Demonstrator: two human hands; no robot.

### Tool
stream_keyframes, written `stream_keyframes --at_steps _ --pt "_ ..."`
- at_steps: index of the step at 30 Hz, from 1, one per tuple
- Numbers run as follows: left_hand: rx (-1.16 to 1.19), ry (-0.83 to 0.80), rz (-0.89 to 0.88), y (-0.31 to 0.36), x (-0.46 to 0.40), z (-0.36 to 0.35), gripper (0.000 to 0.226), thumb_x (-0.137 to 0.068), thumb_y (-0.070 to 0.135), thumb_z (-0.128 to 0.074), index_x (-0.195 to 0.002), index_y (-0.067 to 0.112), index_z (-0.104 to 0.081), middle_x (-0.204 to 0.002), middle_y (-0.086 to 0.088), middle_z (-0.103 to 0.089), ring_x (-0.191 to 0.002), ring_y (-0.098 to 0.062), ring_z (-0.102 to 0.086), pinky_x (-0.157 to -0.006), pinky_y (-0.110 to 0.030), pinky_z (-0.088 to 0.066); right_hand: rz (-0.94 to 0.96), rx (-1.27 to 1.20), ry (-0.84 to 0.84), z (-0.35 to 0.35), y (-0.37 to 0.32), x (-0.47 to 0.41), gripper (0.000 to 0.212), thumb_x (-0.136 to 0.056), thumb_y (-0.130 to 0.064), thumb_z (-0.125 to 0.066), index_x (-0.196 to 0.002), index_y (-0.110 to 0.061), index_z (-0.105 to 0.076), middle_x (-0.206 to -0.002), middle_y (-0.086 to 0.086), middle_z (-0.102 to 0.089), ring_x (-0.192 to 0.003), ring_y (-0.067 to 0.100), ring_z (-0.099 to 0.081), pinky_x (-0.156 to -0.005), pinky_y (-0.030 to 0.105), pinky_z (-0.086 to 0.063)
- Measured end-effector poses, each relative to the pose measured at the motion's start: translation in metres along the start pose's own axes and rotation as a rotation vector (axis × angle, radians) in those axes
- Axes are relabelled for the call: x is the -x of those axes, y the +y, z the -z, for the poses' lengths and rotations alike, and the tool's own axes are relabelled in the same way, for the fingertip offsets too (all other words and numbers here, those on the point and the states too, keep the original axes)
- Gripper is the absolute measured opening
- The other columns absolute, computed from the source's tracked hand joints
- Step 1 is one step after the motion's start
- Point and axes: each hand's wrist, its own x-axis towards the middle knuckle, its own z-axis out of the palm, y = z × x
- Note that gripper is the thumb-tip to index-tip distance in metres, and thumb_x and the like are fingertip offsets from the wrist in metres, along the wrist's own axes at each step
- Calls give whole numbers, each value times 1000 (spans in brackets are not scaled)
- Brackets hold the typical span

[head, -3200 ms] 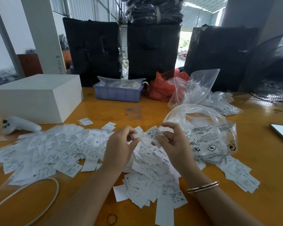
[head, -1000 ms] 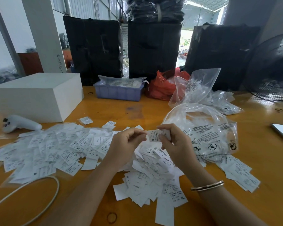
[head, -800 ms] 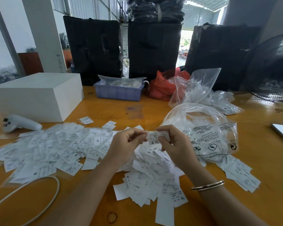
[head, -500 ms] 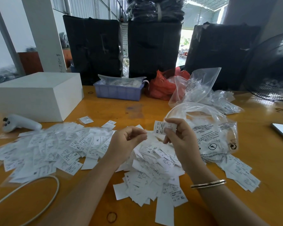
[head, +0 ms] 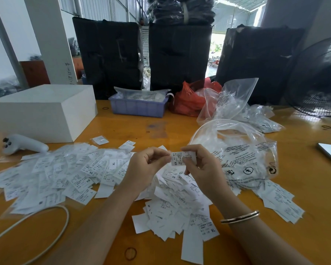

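Observation:
Between my two hands, a little above the table, is a small white size label (head: pixel 182 158) marked XS. My right hand (head: pixel 203 169) pinches its right part with thumb and fingers. My left hand (head: pixel 144 168) has its fingers curled, with the fingertips at the label's left edge. Under both hands lies a heap of white labels (head: pixel 172 203). A wider spread of labels (head: pixel 52 175) covers the table to the left. A smaller group of labels (head: pixel 279 201) lies at the right.
A clear printed plastic bag (head: pixel 243 155) lies right of my hands, with more bags (head: pixel 237 104) behind. A white box (head: pixel 40 111), a white controller (head: pixel 23 145), a blue tray (head: pixel 138 107), a red bag (head: pixel 189 100), a white cable (head: pixel 46 226) and a fan (head: pixel 317 79) stand around the orange table (head: pixel 304 236).
My right hand lifted the XS label up off the heap, then brought it back down toward my left hand, whose fingertips now meet the label's left edge.

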Motion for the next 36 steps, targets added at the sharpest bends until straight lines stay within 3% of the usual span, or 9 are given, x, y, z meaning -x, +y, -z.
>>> stream_keyframes --at_steps 3,6,10,15,20,24,27,32,36 --pt "9 -24 3 0 0 -1 13 -70 34 -70 -82 29 -71 -81 15 -73 -80 -1 -68 -70 -12 -51 28 74 -56 1 0 0 40 -88 -3 -59 -93 -43 -56 -68 -14 -61 -57 4 -61 -45 13 -41" --pt "-24 -71 10 -3 1 -1 13 -77 21 -73 -82 33 -71 -82 15 -73 -80 -2 -69 -70 -11 -51 56 172 -114 0 0 0 38 -88 -4 -59 -103 -39 -59 -69 -17 -59 -60 18 -63 -48 25 -48" --pt "-38 -53 39 -5 0 -2 16 -82 15 -71 -83 31 -70 -81 15 -73 -78 -3 -69 -67 -11 -50 -80 -50 -85 -4 1 -2 47 -90 -8 -60 -124 -37 -44 -86 -12 -62 -66 8 -66 -58 18 -51" --pt "-16 45 46 -5 -1 -2 12 -83 15 -71 -83 27 -68 -79 15 -73 -76 0 -68 -64 -9 -50 -94 6 58 -3 4 -1 21 -88 -11 -64 -91 -31 -61 -73 -8 -68 -63 2 -66 -58 16 -51" --pt "-44 44 29 -3 2 -3 13 -73 36 -70 -85 31 -67 -80 20 -71 -78 4 -66 -64 -8 -48 -43 33 -1 -18 1 5 25 -90 -8 -61 -105 -27 -61 -80 -14 -66 -66 -1 -66 -56 9 -47" --pt "-79 48 35 -5 1 -1 10 -83 20 -70 -85 29 -67 -80 20 -71 -79 4 -66 -64 -7 -48 -47 80 -49 -18 1 5 23 -90 -11 -60 -95 -34 -65 -80 -17 -66 -71 -3 -63 -62 10 -48" --pt "-102 54 52 -5 0 -1 12 -84 17 -70 -83 29 -67 -78 21 -70 -77 6 -66 -62 -6 -47 -9 172 -77 -13 5 -2 23 -90 -11 -58 -97 -32 -66 -96 -19 -60 -80 -5 -56 -70 10 -45" --pt "-292 287 33 -3 -3 9 10 -87 20 -67 -87 30 -64 -80 17 -65 -73 7 -61 -56 -7 -47 55 485 363 26 23 -27 22 -90 -5 -54 -107 -14 -64 -112 -1 -61 -109 17 -54 -97 36 -43" --pt "-624 380 -40 -7 -7 25 12 -88 13 -65 -100 16 -66 -91 6 -66 -76 -3 -57 -57 -11 -42 -290 885 198 45 52 -34 41 -94 -11 -41 -134 -17 -45 -138 6 -48 -133 25 -35 -116 44 -14"
